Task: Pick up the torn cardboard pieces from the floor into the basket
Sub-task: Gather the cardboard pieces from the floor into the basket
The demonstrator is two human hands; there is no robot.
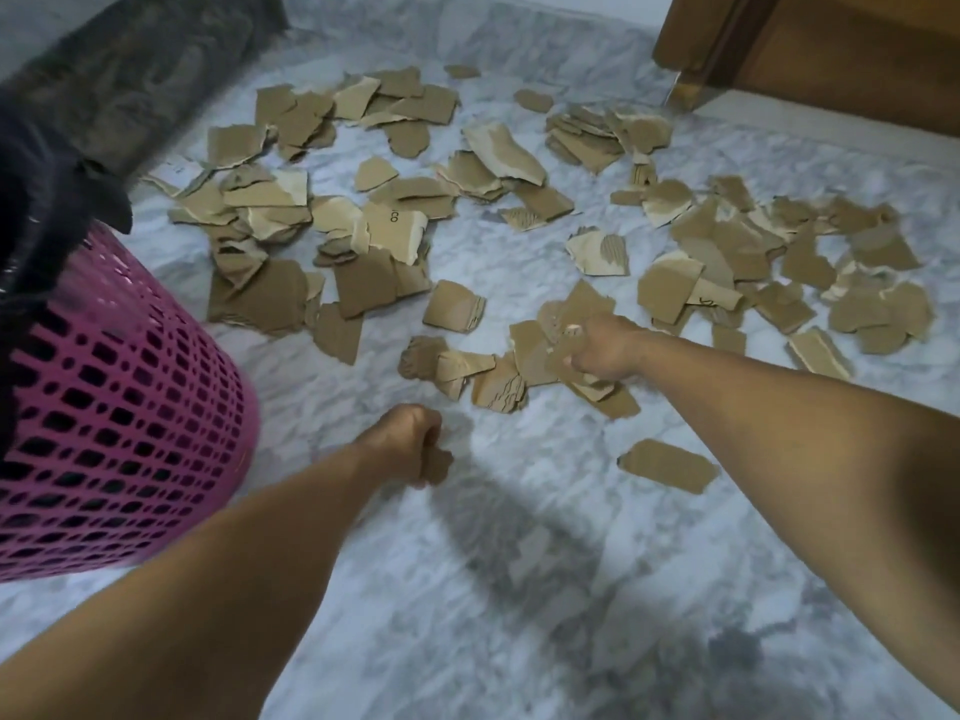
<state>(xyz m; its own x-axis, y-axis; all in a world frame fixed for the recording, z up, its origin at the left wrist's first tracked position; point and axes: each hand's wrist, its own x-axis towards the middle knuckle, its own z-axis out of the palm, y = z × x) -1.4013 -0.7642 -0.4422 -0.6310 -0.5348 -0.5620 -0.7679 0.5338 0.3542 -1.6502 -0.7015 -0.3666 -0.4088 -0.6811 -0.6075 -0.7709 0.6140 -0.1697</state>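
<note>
Right hand is clamped on a bunch of torn cardboard pieces at the near edge of the scatter. Left hand is curled shut on one small scrap. Pink basket sits to the left, nearer the left hand, so both loads go leftward. Dozens of pcs remain on the marble floor, too many to count; 1 basket.

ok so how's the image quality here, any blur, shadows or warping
Head view: soft dim light, no glare; the arms' dark shadows fall on the marble floor near the bottom; the left hand and right hand look slightly smeared; wide-angle bending curves the pink basket at the edge.
</note>
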